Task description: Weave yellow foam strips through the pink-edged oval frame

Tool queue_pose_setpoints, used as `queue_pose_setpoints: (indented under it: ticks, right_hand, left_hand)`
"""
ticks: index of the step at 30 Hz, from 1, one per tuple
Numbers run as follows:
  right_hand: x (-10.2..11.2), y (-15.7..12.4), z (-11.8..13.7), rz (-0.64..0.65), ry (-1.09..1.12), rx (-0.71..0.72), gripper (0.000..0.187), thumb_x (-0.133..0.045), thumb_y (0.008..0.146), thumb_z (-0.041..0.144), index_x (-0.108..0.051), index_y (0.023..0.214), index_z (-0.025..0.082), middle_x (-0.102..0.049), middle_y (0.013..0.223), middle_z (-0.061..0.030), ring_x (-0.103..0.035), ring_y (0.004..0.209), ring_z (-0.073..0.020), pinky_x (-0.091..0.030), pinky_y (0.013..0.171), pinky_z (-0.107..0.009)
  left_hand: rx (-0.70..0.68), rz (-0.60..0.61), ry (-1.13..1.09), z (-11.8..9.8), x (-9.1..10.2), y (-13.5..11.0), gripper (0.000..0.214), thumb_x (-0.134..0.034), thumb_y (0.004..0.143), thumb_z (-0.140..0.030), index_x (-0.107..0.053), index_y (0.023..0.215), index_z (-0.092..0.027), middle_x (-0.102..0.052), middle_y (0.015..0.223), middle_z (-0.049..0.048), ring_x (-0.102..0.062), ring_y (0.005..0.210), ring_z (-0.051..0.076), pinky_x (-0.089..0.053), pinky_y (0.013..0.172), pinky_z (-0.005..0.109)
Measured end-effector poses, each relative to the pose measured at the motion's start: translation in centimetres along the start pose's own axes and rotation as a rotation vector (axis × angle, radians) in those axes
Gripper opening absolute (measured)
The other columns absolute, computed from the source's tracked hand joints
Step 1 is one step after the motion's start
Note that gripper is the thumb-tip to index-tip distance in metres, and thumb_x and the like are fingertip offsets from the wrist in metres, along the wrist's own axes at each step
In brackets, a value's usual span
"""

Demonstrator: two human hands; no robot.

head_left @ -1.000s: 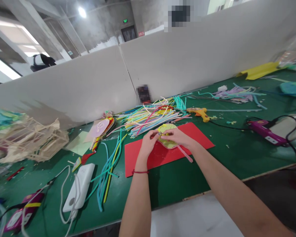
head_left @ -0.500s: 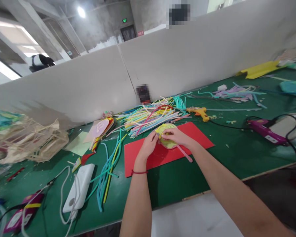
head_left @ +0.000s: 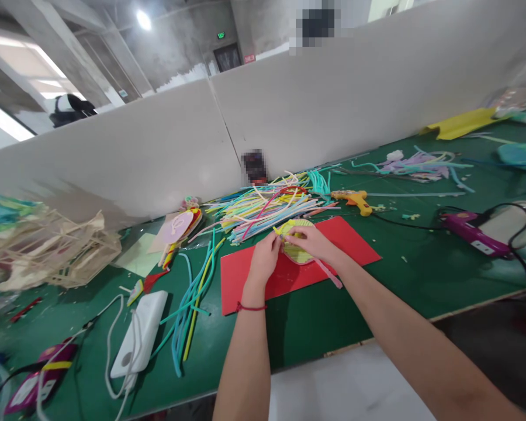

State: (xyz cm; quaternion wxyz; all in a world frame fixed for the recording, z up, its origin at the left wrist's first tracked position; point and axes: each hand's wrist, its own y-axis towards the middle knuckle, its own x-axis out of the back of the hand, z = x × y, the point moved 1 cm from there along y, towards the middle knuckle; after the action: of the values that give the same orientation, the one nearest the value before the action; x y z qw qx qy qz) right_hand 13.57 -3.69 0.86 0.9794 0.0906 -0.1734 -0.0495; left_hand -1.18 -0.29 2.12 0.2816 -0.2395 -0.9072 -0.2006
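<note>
Yellow fan with a pink handle lies on the red sheet on the green table, just in front of the pile of coloured stems. Your right hand rests on it, fingertips pinched on a thin yellow strip at its upper left edge. Your left hand curls against the fan's left side, grip hidden; a glue gun lies behind, to the right.

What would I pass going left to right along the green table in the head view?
Wooden frame pile → white power bank → left hand → right hand → yellow glue gun → purple glue gun with black cord.
</note>
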Motion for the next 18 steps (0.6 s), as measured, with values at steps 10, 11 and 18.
queue_pose_setpoints:
  ticks: [10,11,18]
  right_hand:
    - [-0.4,0.05,-0.01,-0.035,0.013,0.0,0.021,-0.053,0.075,0.037,-0.06,0.072,0.017,-0.058,0.07,-0.0014,-0.05,0.062,-0.0143,-0.037,0.061,-0.028]
    - [-0.38,0.04,0.02,-0.035,0.017,0.003,0.021,-0.053,0.075,0.037,-0.06,0.071,0.017,-0.058,0.07,-0.0013,-0.05,0.062,-0.0143,-0.037,0.061,-0.028]
    - [-0.26,0.02,0.01,-0.048,0.037,0.01,0.021,-0.055,0.075,0.038,-0.06,0.069,0.018,-0.057,0.066,-0.0001,-0.049,0.061,-0.0139,-0.037,0.061,-0.027]
  left_hand:
    - [0.03,-0.101,0.027,0.21,-0.08,0.18,0.022,-0.04,0.085,-0.025,-0.045,0.065,-0.019,-0.05,0.063,-0.0012,-0.043,0.058,0.013,-0.03,0.056,0.023]
    - [0.023,-0.092,0.011,0.22,-0.11,0.23,0.022,-0.039,0.086,-0.026,-0.044,0.065,-0.019,-0.05,0.063,-0.0015,-0.043,0.059,0.013,-0.031,0.057,0.023]
    - [-0.005,-0.053,-0.066,0.3,-0.18,0.32,0.02,-0.037,0.086,-0.022,-0.042,0.067,-0.018,-0.047,0.064,-0.0021,-0.044,0.062,0.012,-0.034,0.061,0.022]
